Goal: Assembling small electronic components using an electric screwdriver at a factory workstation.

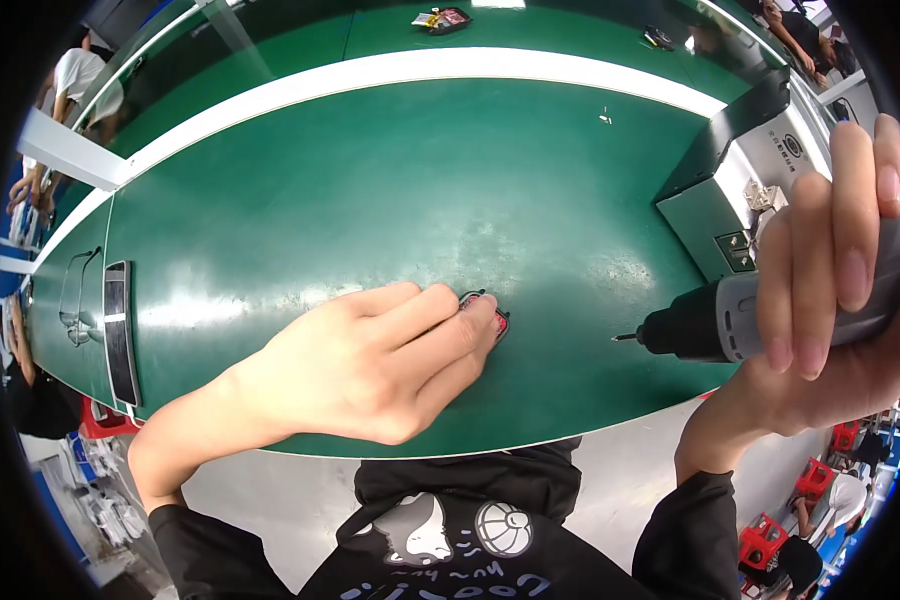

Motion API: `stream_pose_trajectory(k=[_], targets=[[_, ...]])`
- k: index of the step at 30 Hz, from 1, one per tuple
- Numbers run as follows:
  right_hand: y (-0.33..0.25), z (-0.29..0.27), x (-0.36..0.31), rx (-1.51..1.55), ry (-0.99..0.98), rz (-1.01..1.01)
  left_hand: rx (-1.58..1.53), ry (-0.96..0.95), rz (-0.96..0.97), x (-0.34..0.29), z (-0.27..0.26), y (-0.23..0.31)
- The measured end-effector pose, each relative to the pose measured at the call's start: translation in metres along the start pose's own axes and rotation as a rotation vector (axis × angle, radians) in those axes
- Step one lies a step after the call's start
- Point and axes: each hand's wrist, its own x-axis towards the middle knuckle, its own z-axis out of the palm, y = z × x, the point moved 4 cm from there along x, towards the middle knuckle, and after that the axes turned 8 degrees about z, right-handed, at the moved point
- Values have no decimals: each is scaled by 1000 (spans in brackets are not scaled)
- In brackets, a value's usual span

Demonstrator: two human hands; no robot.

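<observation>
My left hand [370, 360] is closed over a small black-and-red piece [502, 325] on the green tabletop, its fingertips pressing it down. Most of that piece lies hidden beneath the fingers, so I cannot make out its kind. At the right, my right hand [820, 270] grips a grey-and-black electric screwdriver [685, 325] from below, with several fingers loosely stretched across its body. The tool lies nearly level above the table. Its thin bit points left, toward the left hand, and stays apart from the small piece.
A silver-and-black metal box [740, 180] stands at the back right, beside the screwdriver. Eyeglasses [75, 310] and a flat black object with a white band [120, 340] lie far left. A white rail [440, 62] borders the back; a colourful packet [442, 20] sits beyond it.
</observation>
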Motion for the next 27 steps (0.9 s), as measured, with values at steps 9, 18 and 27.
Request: stream_pose_trajectory(k=[9, 18, 27], targets=[[12, 13, -1, 20, -25, 75, 161, 50, 0, -2, 9, 13], [38, 9, 13, -89, -260, 12, 166, 80, -161, -1, 16, 24], [46, 19, 1, 46, 1, 59, 392, 166, -59, -5, 19, 34]])
